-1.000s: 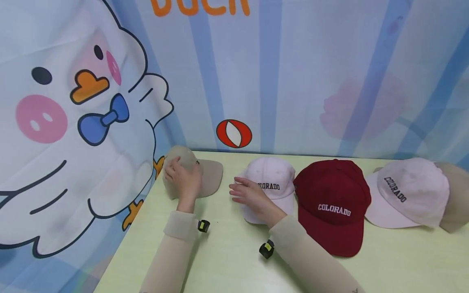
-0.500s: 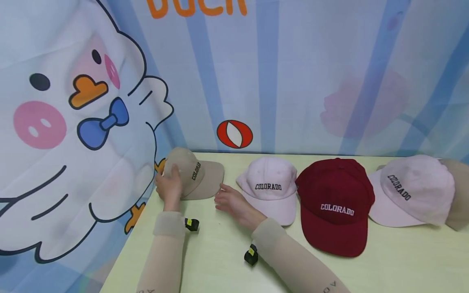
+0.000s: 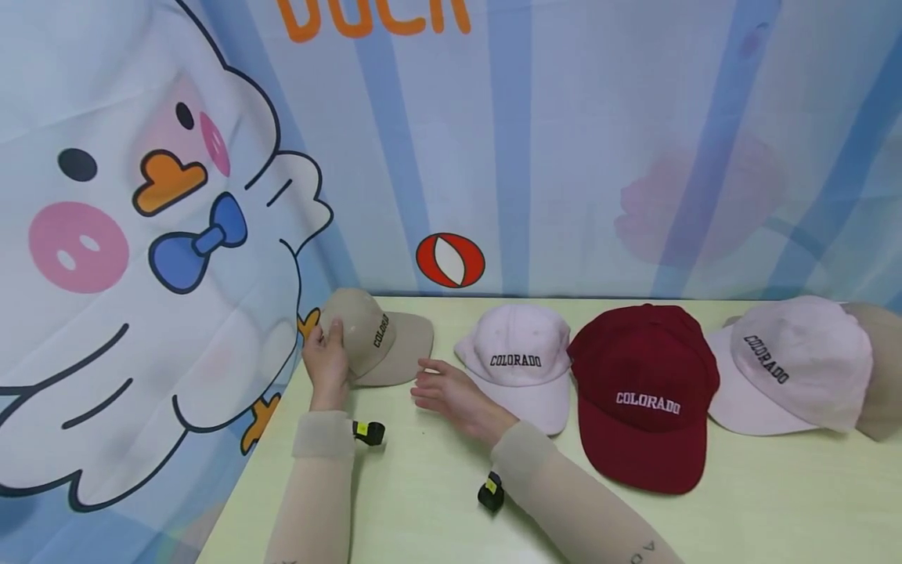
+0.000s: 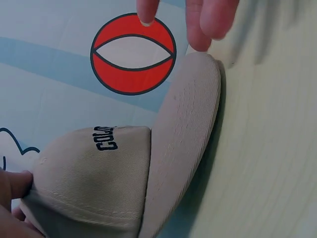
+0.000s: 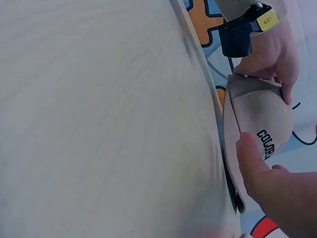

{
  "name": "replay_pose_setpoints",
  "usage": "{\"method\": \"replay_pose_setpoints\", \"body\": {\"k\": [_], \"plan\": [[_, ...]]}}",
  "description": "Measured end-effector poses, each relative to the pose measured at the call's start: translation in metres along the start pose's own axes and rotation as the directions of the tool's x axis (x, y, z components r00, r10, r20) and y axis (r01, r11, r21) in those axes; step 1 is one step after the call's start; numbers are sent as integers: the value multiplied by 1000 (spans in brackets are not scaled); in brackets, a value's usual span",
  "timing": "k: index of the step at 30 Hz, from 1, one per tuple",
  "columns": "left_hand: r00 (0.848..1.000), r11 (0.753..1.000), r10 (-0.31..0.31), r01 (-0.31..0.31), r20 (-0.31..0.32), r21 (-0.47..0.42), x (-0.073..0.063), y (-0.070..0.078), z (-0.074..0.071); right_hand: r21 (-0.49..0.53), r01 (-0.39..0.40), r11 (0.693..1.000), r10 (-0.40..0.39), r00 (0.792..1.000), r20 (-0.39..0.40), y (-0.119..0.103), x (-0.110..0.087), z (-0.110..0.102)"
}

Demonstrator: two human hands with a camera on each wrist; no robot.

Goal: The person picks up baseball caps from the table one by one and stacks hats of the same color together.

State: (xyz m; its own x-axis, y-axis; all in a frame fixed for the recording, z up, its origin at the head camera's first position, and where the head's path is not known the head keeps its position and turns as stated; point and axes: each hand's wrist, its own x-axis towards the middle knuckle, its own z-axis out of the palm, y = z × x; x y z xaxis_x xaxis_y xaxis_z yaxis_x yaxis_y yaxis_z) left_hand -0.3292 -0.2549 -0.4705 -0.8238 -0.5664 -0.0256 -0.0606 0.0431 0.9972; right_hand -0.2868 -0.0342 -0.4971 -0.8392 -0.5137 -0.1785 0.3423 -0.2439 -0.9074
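A beige baseball cap (image 3: 362,333) lettered COLORADO sits at the left end of the table, its brim pointing right. My left hand (image 3: 326,368) grips the back of its crown, thumb outside; the left wrist view shows the thumb (image 4: 20,184) pressed to the cap's rear edge. My right hand (image 3: 461,401) hovers by the brim with fingers extended and loosely spread. In the left wrist view its fingertips (image 4: 198,39) are at the brim's tip; whether they touch it I cannot tell. A pale pink cap (image 3: 517,368) lies just right of the right hand.
A dark red cap (image 3: 644,384) touches the pale pink one. Further right, another pale pink cap (image 3: 796,368) overlaps a second beige cap (image 3: 884,376). A printed duck curtain (image 3: 578,157) stands behind and left of the pale yellow table (image 3: 423,486).
My left hand has slid from atop the beige cap to the back of its crown, uncovering the lettering. My right hand has moved left, off the pale pink cap, towards the beige brim.
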Motion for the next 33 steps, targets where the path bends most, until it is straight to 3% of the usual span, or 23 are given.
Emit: {"method": "replay_pose_setpoints", "body": {"k": [7,14,22,33], "plan": [[1000,998,23,-22,6,-57,-4,11,1,-18,33,999,-32,999,28,-15,-9,-7],[987,987,158,-158,-2,4,-16,29,4,-42,58,997,-57,998,18,-30,-16,-12],[948,946,316,-318,38,69,-42,57,12,-110,121,987,-124,992,-22,-56,-31,-16],[902,913,392,-406,179,47,-81,84,22,-249,132,959,-143,989,-26,-79,-59,-43]]}}
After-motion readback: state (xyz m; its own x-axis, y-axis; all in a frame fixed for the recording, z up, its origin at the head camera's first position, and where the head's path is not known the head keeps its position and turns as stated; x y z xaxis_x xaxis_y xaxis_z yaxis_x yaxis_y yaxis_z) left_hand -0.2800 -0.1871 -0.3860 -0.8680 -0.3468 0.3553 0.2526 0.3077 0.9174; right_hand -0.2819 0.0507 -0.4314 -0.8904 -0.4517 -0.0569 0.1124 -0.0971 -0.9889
